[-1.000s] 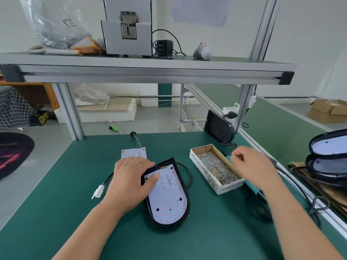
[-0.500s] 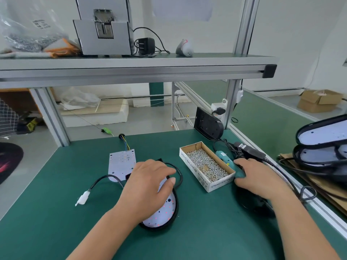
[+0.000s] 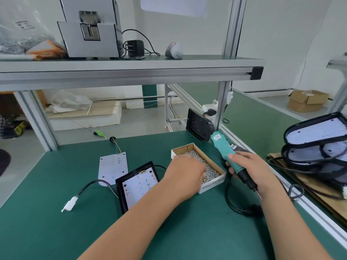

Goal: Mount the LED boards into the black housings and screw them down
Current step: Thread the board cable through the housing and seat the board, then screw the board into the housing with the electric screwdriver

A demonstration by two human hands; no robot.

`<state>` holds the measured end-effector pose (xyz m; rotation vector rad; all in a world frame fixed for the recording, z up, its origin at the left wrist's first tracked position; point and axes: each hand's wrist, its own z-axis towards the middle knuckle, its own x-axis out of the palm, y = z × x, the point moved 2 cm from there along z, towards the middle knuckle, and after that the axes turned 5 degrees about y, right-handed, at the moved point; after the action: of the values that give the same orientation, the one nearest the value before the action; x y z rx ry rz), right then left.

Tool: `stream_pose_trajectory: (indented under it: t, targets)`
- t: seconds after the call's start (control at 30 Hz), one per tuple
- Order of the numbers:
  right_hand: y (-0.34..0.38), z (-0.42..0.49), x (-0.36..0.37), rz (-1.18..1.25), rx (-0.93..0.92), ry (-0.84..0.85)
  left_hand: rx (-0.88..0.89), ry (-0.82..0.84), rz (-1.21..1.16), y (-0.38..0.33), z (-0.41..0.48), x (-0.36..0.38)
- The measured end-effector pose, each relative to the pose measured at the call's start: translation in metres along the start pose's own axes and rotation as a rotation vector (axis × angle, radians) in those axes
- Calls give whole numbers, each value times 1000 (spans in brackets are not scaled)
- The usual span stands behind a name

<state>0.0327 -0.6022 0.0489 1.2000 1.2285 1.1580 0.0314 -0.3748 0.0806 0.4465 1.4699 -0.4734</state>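
The black housing (image 3: 119, 192) lies on the green table (image 3: 56, 231) just left of the box of screws (image 3: 211, 162) and a little nearer the person. An LED board (image 3: 139, 184) is seated inside it. Its long axis runs away from the person, leaning slightly left at the far end. The square end, where thin wires enter, points away, and the other end is hidden under the left forearm.

The board looks placed but probably not yet fastened (no screw heads can be made out, though they may be too small to see). A second board (image 3: 113, 167) lies bare farther left of the box, beyond the housing, so it still needs a housing of its own. Well right of the box, more housings (image 3: 317, 145) with boards are stacked; whether those are screwed down cannot be told.

The left hand (image 3: 185, 170) is over the box, knuckles up and fingers dipping into the screws. The back of the hand hides whether they pinch one. Just right of the box, the right hand (image 3: 251, 171) has its fingers wrapped around a teal screwdriver (image 3: 223, 152), bit end slanting toward the person. A cable with a white plug (image 3: 69, 205) trails far left of the box.
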Motion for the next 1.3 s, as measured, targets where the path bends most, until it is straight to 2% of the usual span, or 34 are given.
stream_pose_trajectory:
  t: [0.33,0.53,1.0,1.17,1.3]
  targets:
    - [-5,9,-1,285,-50,-47,-93,153,49,-9,39,12]
    - [-6,10,-2,310,-64,-67,-100,238,24,-4,41,13]
    - [-6,10,0,300,-85,-88,-144,156,-203,3,31,5]
    - [-3,9,5,429,-56,-59,-166,132,-464,10,26,-3]
    - [-1,7,13,494,-47,-52,-209,92,-918,21,12,-11]
